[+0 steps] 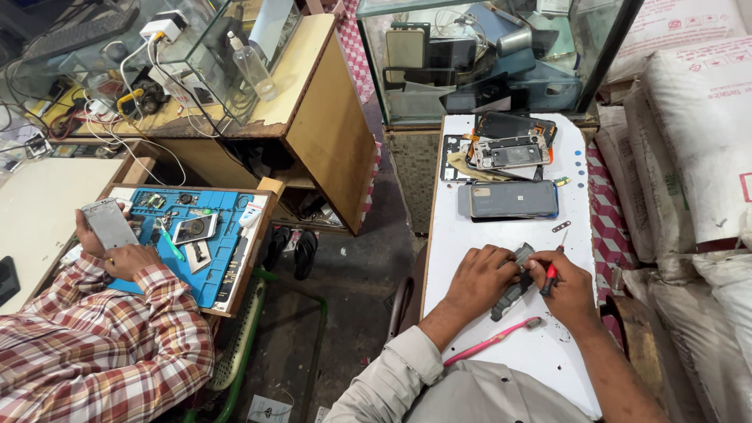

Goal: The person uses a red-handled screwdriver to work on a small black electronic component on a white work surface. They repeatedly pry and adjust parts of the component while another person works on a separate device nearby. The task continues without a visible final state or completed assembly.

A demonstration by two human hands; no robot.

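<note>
Head view: the left hand [484,276] closes its fingers around the upper end of a dark grey phone part [513,283], steadying it against the white table [501,235] so that it cannot shift under tool pressure. The right hand [565,288] pinches a small red-handled screwdriver [552,270] between thumb and fingertips, tip directed at the top of the part, where both hands meet; the exact contact point is hidden by the fingers. A pink toothbrush [493,341] lies on the table just below the hands, within easy reach. Farther up the table rest a blue-grey phone [508,199], lying flat, and a stack of opened phone bodies [511,145], set well apart from the work area. At far left, a co-worker's hand [117,251] in a plaid sleeve holds a silver phone back [108,222] above a blue repair mat [205,235].
</note>
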